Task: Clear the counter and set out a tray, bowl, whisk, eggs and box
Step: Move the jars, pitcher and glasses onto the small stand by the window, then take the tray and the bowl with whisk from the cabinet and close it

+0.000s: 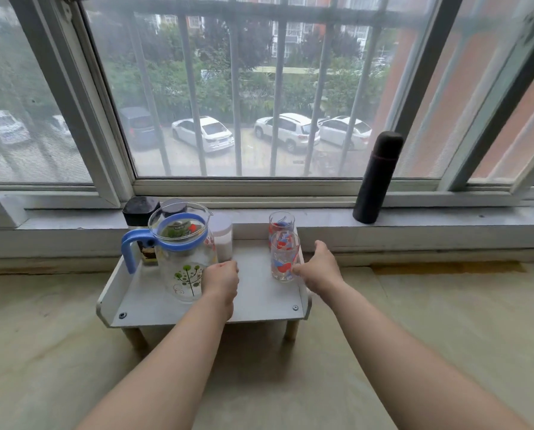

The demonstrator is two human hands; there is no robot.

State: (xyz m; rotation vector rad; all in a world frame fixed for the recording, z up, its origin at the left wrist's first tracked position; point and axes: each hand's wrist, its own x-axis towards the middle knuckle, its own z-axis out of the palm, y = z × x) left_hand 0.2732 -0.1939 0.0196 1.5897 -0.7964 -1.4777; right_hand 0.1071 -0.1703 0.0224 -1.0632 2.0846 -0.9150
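On white legged stand: fragile, slick glass pitcher, taken safest by blue handle. Reaching right hand spread-fingered at front tumbler; left hand curled, grip unclear.

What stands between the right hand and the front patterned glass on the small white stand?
Nothing visible does. The right hand is right beside the front glass, its thumb at the glass's wall. The second glass stands behind it, and the glass pitcher is apart, to the left.
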